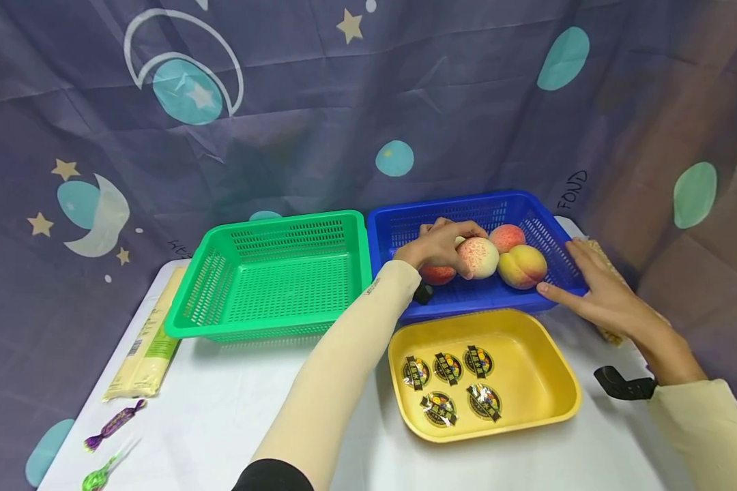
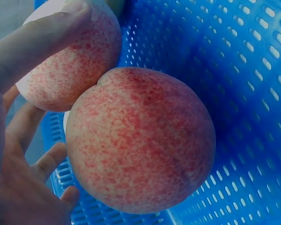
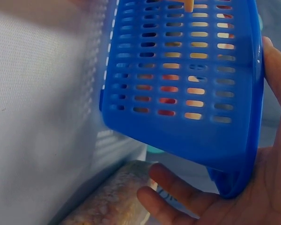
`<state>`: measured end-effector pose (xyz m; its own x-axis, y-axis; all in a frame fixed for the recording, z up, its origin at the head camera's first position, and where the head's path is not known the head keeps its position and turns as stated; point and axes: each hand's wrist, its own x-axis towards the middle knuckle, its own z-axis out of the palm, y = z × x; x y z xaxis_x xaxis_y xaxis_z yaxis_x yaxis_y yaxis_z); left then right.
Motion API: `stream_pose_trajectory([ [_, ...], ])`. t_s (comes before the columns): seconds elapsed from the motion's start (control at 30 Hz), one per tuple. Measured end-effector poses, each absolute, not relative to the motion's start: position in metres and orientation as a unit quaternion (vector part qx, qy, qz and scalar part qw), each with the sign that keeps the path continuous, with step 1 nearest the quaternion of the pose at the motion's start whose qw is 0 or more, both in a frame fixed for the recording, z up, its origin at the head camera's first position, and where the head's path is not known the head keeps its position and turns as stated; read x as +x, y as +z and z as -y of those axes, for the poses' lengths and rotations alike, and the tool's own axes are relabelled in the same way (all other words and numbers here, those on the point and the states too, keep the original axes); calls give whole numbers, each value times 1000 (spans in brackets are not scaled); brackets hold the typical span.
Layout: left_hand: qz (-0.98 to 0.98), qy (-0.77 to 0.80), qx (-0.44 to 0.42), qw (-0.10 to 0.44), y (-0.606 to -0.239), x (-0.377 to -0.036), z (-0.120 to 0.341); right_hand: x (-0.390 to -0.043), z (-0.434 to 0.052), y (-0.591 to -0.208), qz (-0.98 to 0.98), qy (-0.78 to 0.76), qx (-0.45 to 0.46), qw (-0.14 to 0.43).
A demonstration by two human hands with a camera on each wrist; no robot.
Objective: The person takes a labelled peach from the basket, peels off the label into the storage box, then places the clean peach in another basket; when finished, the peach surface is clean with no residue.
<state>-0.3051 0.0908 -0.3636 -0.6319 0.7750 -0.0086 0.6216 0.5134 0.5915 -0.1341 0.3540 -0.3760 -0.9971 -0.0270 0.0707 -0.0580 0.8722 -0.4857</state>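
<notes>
In the head view my left hand (image 1: 442, 243) reaches into the blue basket (image 1: 454, 200) and grips a pale, pink-speckled peach (image 1: 479, 258). Its thumb lies across that peach (image 2: 77, 65) in the left wrist view, beside a redder peach (image 2: 140, 140). A yellow peach (image 1: 522, 266) and a reddish peach (image 1: 508, 237) sit to the right inside the basket. Another red fruit (image 1: 437, 275) is partly hidden under my left hand. At the basket's right front corner, my right hand (image 1: 611, 300) rests against the rim, its fingers spread and nearly straight.
A green basket (image 1: 282, 290) stands left of the blue one. In front, a yellow tray (image 1: 528, 395) holds several round stickers. Along the left table edge lie a long yellow package (image 1: 144, 348), a purple-wrapped candy (image 1: 115, 424) and a green lollipop (image 1: 98, 475). A bag (image 3: 114, 199) lies beside the blue basket.
</notes>
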Motion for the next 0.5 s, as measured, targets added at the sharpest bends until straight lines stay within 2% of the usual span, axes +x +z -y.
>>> stream_pose_trajectory([
  [0.5, -873, 236, 397, 154, -368, -300, -93, -135, -355, -376, 967, 249, 26, 38],
])
